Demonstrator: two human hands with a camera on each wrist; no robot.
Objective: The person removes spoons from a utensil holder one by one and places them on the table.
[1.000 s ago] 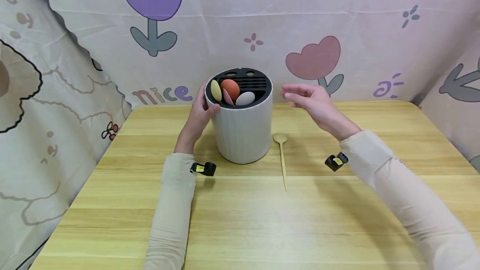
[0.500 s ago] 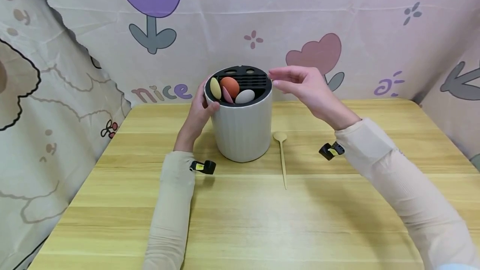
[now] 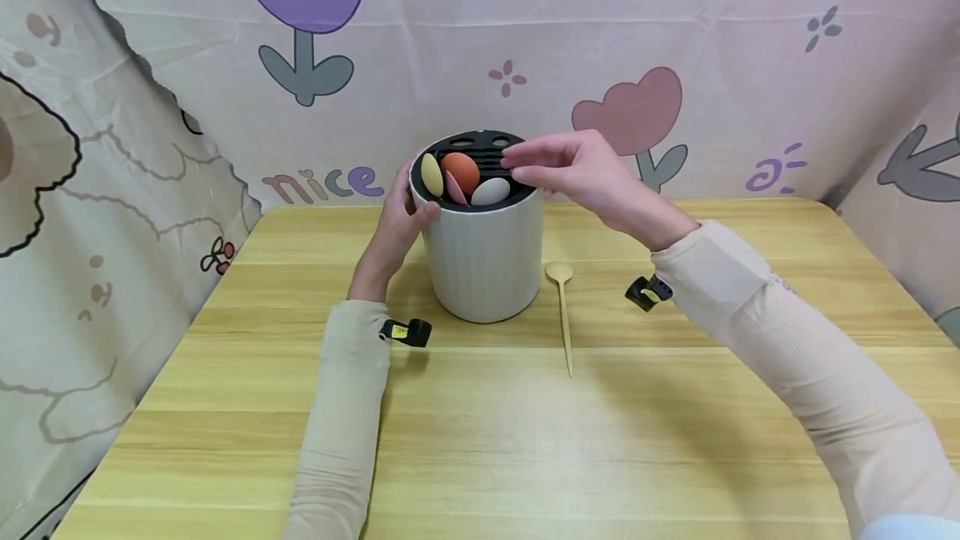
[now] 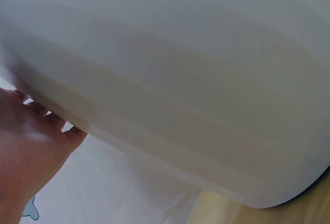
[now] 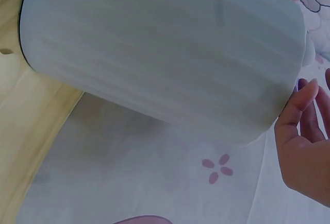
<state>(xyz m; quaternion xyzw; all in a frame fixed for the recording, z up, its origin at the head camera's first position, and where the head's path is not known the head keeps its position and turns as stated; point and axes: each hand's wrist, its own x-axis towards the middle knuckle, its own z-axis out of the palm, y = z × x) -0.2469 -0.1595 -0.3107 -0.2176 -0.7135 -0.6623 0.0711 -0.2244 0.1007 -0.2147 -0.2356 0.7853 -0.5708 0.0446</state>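
A white ribbed canister [image 3: 483, 265] with a black slotted top stands on the table. Four rounded heads, namely yellow [image 3: 431, 176], orange [image 3: 461, 172], pink [image 3: 454, 188] and white [image 3: 491, 192], show in its front opening. Against its left side, my left hand [image 3: 396, 227] grips the rim, thumb at the front. My right hand [image 3: 592, 177] is over the right part of the top, fingers extended and holding nothing visible. The right wrist view shows that hand [image 5: 307, 136] beside the rim of the canister [image 5: 170, 44]. My left hand [image 4: 33, 147] touches the canister [image 4: 180, 80] in the left wrist view.
A light wooden spoon [image 3: 564, 315] lies on the wooden table [image 3: 480, 440] just right of the canister, its round end toward the back. Behind the table hangs a patterned cloth [image 3: 450, 40], which also covers the left side.
My right hand has moved left from beside the canister to over its top, rising a little on the way. My left hand keeps its grip on the rim, and the canister has not moved.
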